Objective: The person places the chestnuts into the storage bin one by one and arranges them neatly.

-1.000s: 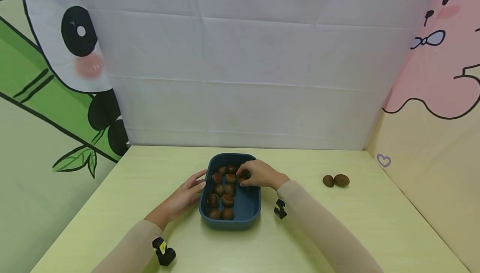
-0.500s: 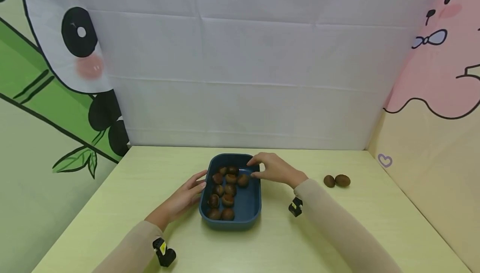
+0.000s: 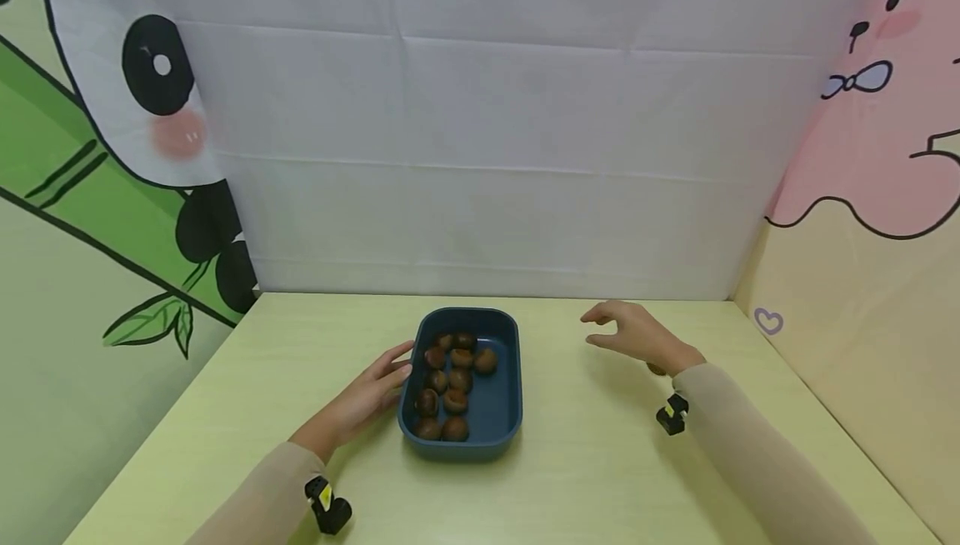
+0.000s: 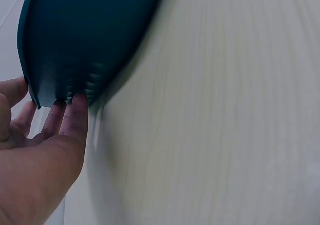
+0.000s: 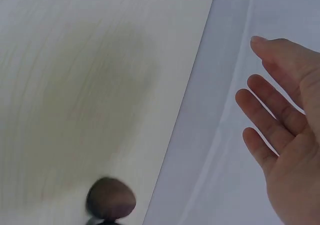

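Observation:
A dark blue rectangular bin [image 3: 498,412] stands on the table with several brown chestnuts [image 3: 460,378] in its left part and one chestnut [image 3: 485,361] beside them. My left hand [image 3: 360,403] rests its extended fingers against the bin's left wall; the left wrist view shows the fingertips [image 4: 77,102] on the outer side. To the right of the bin, my right hand [image 3: 637,335] is above the table, fingers and thumb apart, holding nothing. A chestnut [image 3: 656,369] peeks out below the right wrist, mostly hidden; the right wrist view shows a brown chestnut [image 5: 111,199] at the bottom.
The pale yellow table [image 3: 570,462] meets a white cloth backdrop [image 3: 480,220] at its far edge. Printed panels flank it: a green one [image 3: 97,395] at left and a pink and cream one [image 3: 862,303] at right.
My right hand let go of a chestnut in the bin, withdrew over the right rim and moved right, now covering most of the two chestnuts on the table. The left hand stayed put.

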`<state>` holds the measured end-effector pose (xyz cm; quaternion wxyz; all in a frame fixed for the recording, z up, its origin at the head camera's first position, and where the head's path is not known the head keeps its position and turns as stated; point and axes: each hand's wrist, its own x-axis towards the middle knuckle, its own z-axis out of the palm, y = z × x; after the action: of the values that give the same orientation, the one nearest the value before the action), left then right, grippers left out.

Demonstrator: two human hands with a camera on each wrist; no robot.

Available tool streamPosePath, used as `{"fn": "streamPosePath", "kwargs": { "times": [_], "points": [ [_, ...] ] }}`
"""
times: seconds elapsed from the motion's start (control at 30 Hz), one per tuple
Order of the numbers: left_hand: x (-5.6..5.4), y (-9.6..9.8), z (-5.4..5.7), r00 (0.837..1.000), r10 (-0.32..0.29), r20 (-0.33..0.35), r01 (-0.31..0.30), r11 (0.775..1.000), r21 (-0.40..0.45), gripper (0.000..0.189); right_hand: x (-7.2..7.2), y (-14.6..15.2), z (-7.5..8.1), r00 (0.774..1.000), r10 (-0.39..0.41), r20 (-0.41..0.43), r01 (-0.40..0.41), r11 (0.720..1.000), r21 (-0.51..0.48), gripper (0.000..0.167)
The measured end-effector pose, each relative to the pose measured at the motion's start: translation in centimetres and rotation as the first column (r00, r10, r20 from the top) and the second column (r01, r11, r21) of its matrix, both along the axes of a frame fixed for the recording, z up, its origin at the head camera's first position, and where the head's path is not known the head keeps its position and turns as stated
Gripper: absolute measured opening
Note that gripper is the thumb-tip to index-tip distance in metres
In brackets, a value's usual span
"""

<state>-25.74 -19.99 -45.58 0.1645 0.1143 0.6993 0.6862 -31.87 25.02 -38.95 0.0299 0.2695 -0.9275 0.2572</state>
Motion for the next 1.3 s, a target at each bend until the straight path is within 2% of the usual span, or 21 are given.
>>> {"fn": "streamPosePath", "kwargs": {
  "times": [0.2,0.4,0.57,0.7,0.9,1.1,1.3],
  "points": [
    [0.1,0.0,0.0,1.000,-0.006,0.003,0.006,1.000,-0.005,0.062,1.2,5.5,-0.8,0.994,-0.106,0.011,0.106,0.994,0.008,0.031],
    [0.0,0.2,0.3,1.000,0.004,0.000,-0.004,1.000,-0.014,0.062,2.0,10.3,-2.3,0.980,-0.200,0.019,0.200,0.980,0.006,0.038],
    [0.1,0.2,0.5,1.000,0.001,0.003,-0.001,1.000,-0.016,0.061,2.7,12.7,-3.8,0.957,-0.266,0.114,0.271,0.962,-0.029,0.047],
    [0.0,0.2,0.4,1.000,0.002,0.006,-0.002,1.000,-0.015,0.061,3.0,13.7,-4.6,0.938,-0.293,0.184,0.304,0.952,-0.038,0.052],
    [0.0,0.2,0.3,1.000,-0.001,0.005,0.001,1.000,-0.012,0.062,3.0,14.3,-4.9,0.932,-0.307,0.195,0.320,0.946,-0.042,0.055],
    [0.0,0.1,0.3,1.000,-0.008,0.007,0.008,1.000,-0.008,0.061,2.9,14.1,-4.8,0.937,-0.295,0.188,0.307,0.951,-0.042,0.054],
    [0.2,0.0,0.6,1.000,-0.013,0.001,0.013,1.000,-0.002,0.063,2.7,13.2,-3.8,0.951,-0.272,0.150,0.283,0.958,-0.055,0.052]
  ]
}}
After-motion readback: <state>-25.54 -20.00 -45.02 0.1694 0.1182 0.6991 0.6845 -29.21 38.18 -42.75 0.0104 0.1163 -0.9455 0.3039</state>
